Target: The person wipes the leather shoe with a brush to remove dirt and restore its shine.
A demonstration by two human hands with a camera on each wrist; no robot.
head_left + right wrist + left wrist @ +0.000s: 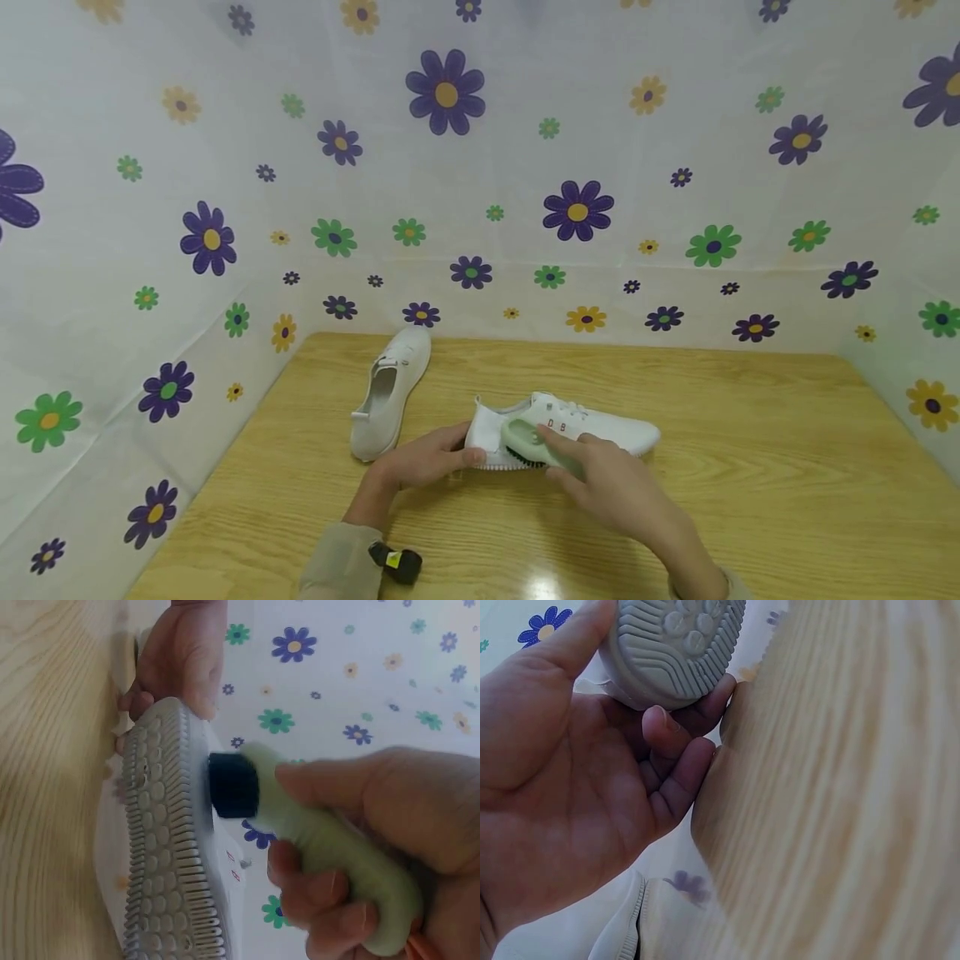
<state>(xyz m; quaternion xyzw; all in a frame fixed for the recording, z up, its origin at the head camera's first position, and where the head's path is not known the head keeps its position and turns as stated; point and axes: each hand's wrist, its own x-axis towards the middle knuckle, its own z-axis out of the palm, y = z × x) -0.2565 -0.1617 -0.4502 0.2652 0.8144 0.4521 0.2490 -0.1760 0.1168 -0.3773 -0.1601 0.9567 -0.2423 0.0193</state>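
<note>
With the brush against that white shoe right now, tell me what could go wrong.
The white shoe might swivel or slip: the left hand grips only the heel, and no hand steadies the toe.

The dark bristles could scrape the left thumb, which lies close by at the heel.

The red letters on the shoe's side might get scuffed if the right hand runs the brush toward the toe.
</note>
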